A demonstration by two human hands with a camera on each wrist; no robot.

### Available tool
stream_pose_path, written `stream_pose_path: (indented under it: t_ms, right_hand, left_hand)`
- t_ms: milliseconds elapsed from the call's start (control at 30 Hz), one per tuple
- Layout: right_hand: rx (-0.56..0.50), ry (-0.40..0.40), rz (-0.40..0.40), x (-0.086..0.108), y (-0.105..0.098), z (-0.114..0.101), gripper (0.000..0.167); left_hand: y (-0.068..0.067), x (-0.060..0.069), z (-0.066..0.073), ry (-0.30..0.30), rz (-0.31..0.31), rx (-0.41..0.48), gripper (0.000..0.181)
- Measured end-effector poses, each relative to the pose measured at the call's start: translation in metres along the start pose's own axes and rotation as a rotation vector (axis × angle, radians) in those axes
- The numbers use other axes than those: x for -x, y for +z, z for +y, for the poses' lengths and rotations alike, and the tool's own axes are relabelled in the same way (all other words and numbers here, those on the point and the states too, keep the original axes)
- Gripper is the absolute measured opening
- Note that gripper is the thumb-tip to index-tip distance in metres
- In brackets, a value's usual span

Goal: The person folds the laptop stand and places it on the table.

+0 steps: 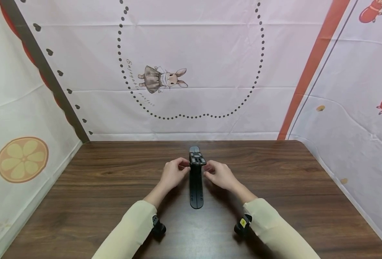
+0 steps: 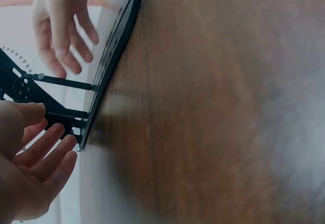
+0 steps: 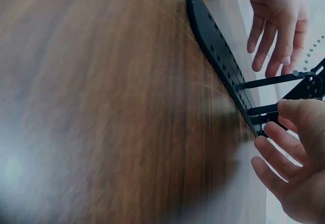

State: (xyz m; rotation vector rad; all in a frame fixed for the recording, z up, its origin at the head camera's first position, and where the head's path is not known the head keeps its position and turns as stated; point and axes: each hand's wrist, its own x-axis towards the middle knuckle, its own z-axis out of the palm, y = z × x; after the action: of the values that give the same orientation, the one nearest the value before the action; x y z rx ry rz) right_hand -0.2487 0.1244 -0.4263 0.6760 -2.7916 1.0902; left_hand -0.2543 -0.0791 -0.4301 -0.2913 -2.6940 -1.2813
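A black folding stand rests on the table in the head view, its long rounded base pointing toward me. Above the base, hinged struts carry a slotted top plate. On the stand's left side, my left hand pinches its edge between thumb and forefinger. My right hand does likewise at the right side. Seen in the left wrist view, the left thumb lies before the stand's struts, with the forefinger partly hidden behind. In the right wrist view the other right fingers spread loosely below the struts.
The dark wooden table reaches back to a white printed cloth. Similar cloth hangs on the left and right sides. A small black camera is strapped to the left wrist, another camera to the right.
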Motion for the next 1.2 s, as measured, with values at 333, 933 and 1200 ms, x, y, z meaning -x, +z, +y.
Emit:
stream_pose_path:
  t_ms: [333, 933, 1200]
  right_hand:
    - [-0.001, 0.043, 0.057, -0.011, 0.009, -0.003, 0.007]
    - [-0.043, 0.103, 0.088, -0.019, 0.019, -0.005, 0.011]
    - [-0.031, 0.071, 0.087, -0.020, 0.019, -0.002, 0.011]
  left_hand:
    - [0.008, 0.002, 0.003, 0.003, 0.019, 0.031, 0.012]
    - [0.018, -0.005, 0.002, -0.008, 0.077, -0.006, 0.006]
    - [0.020, -0.007, 0.002, -0.010, 0.086, -0.032, 0.006]
